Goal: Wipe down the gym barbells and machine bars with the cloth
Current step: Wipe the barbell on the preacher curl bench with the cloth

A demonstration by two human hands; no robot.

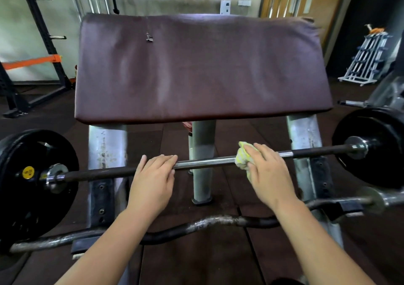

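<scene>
In the head view, on the grey steel uprights (pixel 107 145) of a curl bench, the straight steel barbell (pixel 203 163) lies crosswise in front of the person, with a black plate (pixel 32 175) at the left end and another (pixel 376 147) at the right. The bar looks heavy and rigid and, loaded like this, should stay put under rubbing. The bare chrome middle is likely slick, the darker rough sections outboard give more bite. Best hold is on the shaft between the collars, not on the plates. The yellow-and-white cloth (pixel 241 153) is bunched on the bar right of centre. It is soft and light and shapes itself round the shaft, so it needs pressure to do any work. The left hand (pixel 153 175) sits palm down on the bar left of centre, fingers straight and together across the top, steadying it and not wrapped round it. The right hand (pixel 267 173) covers the cloth, fingers over the top and thumb against the cloth's lower side, pinching it round the shaft; a loose tail hangs below. Both forearms reach forward, roughly parallel, wrists low. Above is the worn maroon padded armrest (pixel 196 66). Nearer the person a rusty cambered curl bar (pixel 218 221) lies on the lower hooks, not touched by either hand.
</scene>
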